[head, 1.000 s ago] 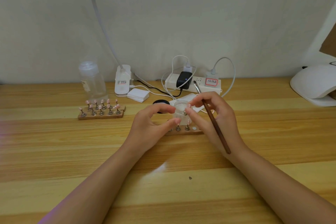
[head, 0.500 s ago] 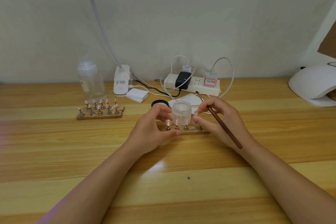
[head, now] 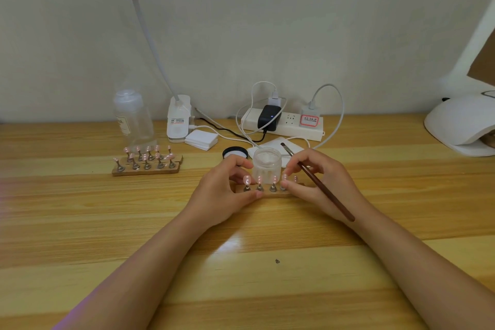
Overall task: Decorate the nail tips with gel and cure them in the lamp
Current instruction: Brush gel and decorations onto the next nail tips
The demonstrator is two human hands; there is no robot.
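Both my hands have drawn back from the frosted gel jar [head: 267,161], baring the nail-tip strip [head: 267,190] just before it: left hand [head: 227,190] pinches its end, right hand [head: 318,182] grips the brush [head: 318,185], ready for gel.

Power strip [head: 284,124] with chargers, clip lamp base [head: 178,118], perhaps cotton pads [head: 201,140]

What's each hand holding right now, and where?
Right hand holds the brush along its mid-handle. Left hand pinches the near stand's left end.
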